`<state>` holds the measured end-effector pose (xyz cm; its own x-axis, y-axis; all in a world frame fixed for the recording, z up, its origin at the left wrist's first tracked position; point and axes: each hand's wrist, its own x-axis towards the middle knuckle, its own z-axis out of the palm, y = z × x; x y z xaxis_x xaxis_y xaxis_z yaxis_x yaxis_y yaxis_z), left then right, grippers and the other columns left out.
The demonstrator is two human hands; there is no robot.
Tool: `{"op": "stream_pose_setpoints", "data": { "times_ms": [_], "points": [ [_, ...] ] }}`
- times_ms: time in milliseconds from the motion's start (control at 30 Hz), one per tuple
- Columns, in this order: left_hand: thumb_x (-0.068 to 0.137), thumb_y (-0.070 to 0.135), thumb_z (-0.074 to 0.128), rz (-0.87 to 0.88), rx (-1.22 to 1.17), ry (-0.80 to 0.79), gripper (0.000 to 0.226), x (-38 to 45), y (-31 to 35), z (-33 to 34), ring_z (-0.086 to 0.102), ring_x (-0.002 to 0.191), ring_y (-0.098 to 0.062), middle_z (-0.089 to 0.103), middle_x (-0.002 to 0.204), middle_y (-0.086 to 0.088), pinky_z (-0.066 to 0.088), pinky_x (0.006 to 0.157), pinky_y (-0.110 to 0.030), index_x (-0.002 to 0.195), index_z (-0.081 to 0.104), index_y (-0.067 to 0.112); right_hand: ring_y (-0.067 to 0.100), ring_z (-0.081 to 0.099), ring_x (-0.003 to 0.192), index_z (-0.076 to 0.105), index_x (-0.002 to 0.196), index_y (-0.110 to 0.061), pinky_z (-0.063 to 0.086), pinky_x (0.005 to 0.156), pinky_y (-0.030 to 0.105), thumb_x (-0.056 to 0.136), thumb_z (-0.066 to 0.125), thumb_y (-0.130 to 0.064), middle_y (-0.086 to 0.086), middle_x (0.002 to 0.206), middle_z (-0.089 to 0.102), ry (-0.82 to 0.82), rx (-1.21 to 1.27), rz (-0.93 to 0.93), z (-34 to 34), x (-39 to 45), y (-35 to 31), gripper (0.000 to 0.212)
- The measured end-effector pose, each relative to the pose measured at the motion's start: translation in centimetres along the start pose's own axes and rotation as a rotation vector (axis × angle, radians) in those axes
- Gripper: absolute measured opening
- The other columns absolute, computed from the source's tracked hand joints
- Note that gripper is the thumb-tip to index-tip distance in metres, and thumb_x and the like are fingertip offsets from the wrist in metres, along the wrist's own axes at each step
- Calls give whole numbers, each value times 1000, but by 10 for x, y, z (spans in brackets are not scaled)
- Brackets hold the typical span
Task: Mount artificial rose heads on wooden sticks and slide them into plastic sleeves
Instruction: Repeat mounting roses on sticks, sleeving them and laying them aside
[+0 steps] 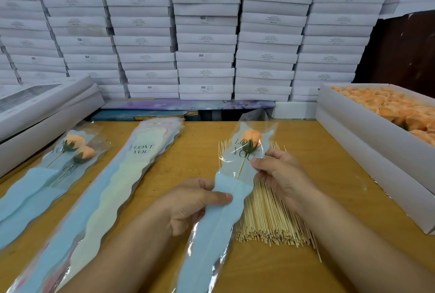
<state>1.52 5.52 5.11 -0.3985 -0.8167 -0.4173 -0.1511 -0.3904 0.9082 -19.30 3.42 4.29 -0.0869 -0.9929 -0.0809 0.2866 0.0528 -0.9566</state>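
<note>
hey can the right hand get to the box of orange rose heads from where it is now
Probably yes. The box of rose heads sits open-topped just to the right of the right hand, with nothing between them, but that hand is pinching the sleeve and would need to let go first.

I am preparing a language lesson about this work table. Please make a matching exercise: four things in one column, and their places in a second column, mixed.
Things:
1. stack of empty sleeves
2. pile of wooden sticks
3. box of loose rose heads
4. two finished roses

Places:
A. far left of the table
B. right edge of the table
C. between the finished roses and the hands
D. under the sleeve being held

Pairs: 1-C, 2-D, 3-B, 4-A
</note>
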Motion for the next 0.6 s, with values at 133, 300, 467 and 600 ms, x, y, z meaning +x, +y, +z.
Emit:
{"op": "stream_pose_setpoints", "data": {
  "times_ms": [133,300,467,600],
  "points": [
    [88,2,70,-7,-19,26,10,1,2,0,75,71,-22,77,91,-16,59,60,-30,98,74,1,13,70,68,68,93,-8,56,59,21,83,77,-3,9,89,78,-61,19,40,-1,-1,-3,14],
    [89,-2,67,-1,-40,93,10,0,12,-9,73,68,-24,75,89,-19,60,57,-30,99,71,-3,18,73,78,67,111,-5,58,65,24,93,68,-23,14,97,77,-123,-24,107,-6,2,-5,25],
    [91,1,65,44,82,184,6,-9,30,-41,72,65,-24,74,85,-18,59,56,-29,94,69,-2,18,73,78,61,118,-8,59,66,27,97,61,-23,13,99,77,-80,-16,114,-19,8,-7,25],
    [79,11,71,55,194,268,17,-25,49,-99,69,60,-23,72,77,-15,58,52,-31,91,66,1,18,73,76,59,121,-6,58,63,27,97,62,-17,14,98,77,-36,18,107,-29,15,-10,26]
  ]
}}
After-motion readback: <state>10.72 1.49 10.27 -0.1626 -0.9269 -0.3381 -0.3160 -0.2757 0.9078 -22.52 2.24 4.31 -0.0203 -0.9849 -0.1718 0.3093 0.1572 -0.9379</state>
